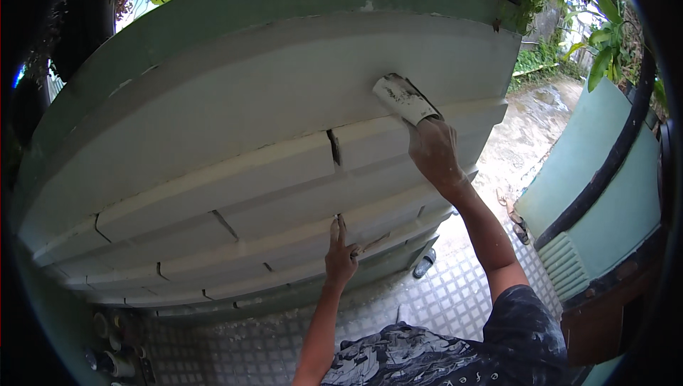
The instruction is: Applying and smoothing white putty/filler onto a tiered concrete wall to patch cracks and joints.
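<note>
A pale grey wall with stepped, brick-like courses fills most of the view. My right hand, dusted with white, is closed on a white, slightly curved plate-like tool with dark smears. That tool lies against or close to the upper panel; contact is hard to judge. Lower down, my left hand has two fingers stretched up to a ledge of the wall. A thin stick-like tool juts out to the right from this hand; its kind is unclear. Between the hands is a dark vertical groove.
Several short dark grooves, such as a slot, cut the courses. Potted plants hang at the upper right. Below lies a tiled floor with a dark sandal. Cans stand at lower left, a pale green panel at right.
</note>
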Demonstrator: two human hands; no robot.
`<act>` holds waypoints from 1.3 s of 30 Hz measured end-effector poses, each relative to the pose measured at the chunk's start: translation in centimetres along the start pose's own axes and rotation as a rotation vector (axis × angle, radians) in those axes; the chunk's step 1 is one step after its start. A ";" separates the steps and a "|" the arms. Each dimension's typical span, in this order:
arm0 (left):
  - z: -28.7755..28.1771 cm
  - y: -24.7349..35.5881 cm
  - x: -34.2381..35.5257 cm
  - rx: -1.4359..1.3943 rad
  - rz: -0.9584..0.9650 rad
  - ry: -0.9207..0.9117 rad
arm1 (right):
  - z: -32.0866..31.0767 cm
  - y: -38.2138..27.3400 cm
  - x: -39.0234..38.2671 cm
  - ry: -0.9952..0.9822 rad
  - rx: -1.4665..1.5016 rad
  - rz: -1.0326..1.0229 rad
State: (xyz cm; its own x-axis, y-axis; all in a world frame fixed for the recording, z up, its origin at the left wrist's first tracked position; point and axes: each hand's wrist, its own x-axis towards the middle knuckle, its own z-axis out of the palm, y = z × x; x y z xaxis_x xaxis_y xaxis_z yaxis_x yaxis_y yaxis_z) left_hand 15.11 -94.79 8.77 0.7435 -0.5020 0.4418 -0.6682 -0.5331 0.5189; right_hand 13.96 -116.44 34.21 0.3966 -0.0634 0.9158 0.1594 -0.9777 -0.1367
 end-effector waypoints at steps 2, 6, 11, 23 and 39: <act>-0.1 -0.2 -0.2 0.008 -0.001 0.002 | -0.7 -1.1 2.0 0.071 -0.016 -0.052; -0.3 -0.1 0.1 0.007 0.047 -0.028 | -0.4 -1.6 7.2 0.272 -0.092 -0.253; -0.1 -0.4 -0.1 -0.001 0.021 -0.015 | 3.0 -3.5 2.7 0.025 -0.173 -0.415; -0.4 -0.5 0.1 -0.006 0.066 -0.019 | 1.6 -7.9 6.9 0.011 -0.031 -0.374; 0.3 -0.5 -0.2 0.022 0.022 -0.052 | 5.0 -5.5 5.7 0.037 -0.142 -0.517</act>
State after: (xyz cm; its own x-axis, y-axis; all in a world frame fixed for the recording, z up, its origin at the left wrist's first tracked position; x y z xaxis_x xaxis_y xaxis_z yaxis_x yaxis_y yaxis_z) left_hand 15.30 -94.61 8.25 0.7268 -0.5481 0.4139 -0.6851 -0.5362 0.4931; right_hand 19.87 -110.42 38.27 0.2665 0.4289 0.8631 0.2008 -0.9006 0.3855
